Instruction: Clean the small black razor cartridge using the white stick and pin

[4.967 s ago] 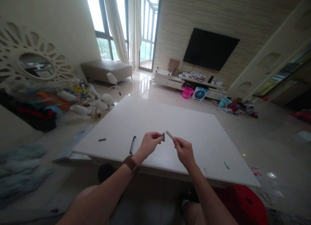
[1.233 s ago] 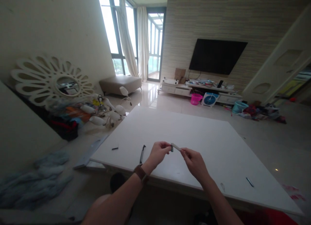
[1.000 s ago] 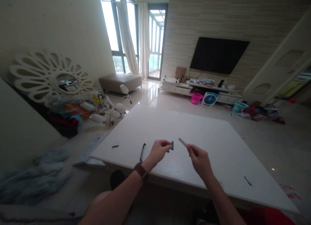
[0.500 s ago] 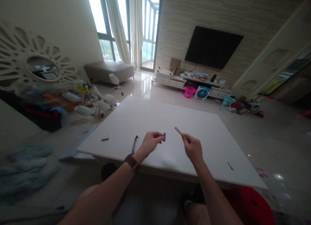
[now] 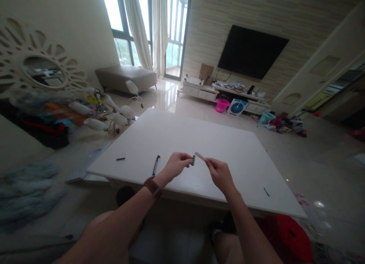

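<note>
My left hand (image 5: 179,161), with a brown watch strap (image 5: 153,186) at the wrist, pinches a small dark green razor head (image 5: 193,160) above the white table (image 5: 182,131). In my right hand (image 5: 218,171) is a slim light-grey stick (image 5: 200,156), perhaps a brush; its kind is not clear. The stick's tip points left, close to the razor head's upper end; whether they touch I cannot tell. On the table beside my left forearm lies a thin dark razor handle (image 5: 156,165).
A short black strip (image 5: 120,158) lies at the table's left, and a small dark green piece (image 5: 266,192) near its right front. A red stool (image 5: 293,237) stands below the right front edge. Beyond the table are a pink basket (image 5: 222,105) and a lamp (image 5: 119,119).
My right hand has moved left, bringing the grey stick's tip from well apart to beside the razor head. My left hand keeps its pinch. The view has shifted slightly.
</note>
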`<state>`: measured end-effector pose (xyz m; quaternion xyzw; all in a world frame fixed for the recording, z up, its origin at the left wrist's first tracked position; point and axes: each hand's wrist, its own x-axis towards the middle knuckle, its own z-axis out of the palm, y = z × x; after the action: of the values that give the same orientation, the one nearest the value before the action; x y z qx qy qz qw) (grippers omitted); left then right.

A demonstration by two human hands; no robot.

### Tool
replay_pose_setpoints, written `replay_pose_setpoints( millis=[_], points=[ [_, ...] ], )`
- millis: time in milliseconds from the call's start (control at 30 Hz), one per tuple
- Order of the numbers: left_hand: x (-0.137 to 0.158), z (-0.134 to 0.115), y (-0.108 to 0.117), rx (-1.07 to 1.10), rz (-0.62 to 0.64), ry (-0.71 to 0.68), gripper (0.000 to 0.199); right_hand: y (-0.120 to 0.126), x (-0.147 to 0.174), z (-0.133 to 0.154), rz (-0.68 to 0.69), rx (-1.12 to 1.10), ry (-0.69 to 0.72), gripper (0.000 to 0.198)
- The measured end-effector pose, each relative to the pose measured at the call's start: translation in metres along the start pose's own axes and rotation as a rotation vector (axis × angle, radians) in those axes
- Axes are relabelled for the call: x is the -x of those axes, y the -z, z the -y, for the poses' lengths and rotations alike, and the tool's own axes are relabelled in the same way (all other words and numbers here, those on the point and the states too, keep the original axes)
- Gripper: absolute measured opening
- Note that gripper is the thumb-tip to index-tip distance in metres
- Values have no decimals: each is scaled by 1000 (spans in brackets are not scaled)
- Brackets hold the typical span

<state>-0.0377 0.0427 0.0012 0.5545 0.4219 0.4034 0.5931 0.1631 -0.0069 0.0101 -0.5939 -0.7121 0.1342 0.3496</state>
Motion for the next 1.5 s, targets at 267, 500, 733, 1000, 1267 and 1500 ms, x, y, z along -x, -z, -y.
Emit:
replay_pose_setpoints(
  millis=[267,500,733,1000,1267,1500],
  points=[
    [-1,0,3,49,-19,23,11,10,2,-3,-35,18,-9,35],
    [0,-5,3,73,-33,-14,10,1,6,6,-27,-49,-7,34],
    [1,-4,4,66,-48,-15,12,4,3,11,-140,-89,-54,35],
    [1,-5,3,97,-7,-62,13,-1,5,11,14,-80,7,35],
    [1,-1,3,73,-27,-36,10,10,3,-1,-133,29,-5,36],
    [0,1,1,51,-34,-23,10,1,1,6,-135,79,-43,38]
  ],
)
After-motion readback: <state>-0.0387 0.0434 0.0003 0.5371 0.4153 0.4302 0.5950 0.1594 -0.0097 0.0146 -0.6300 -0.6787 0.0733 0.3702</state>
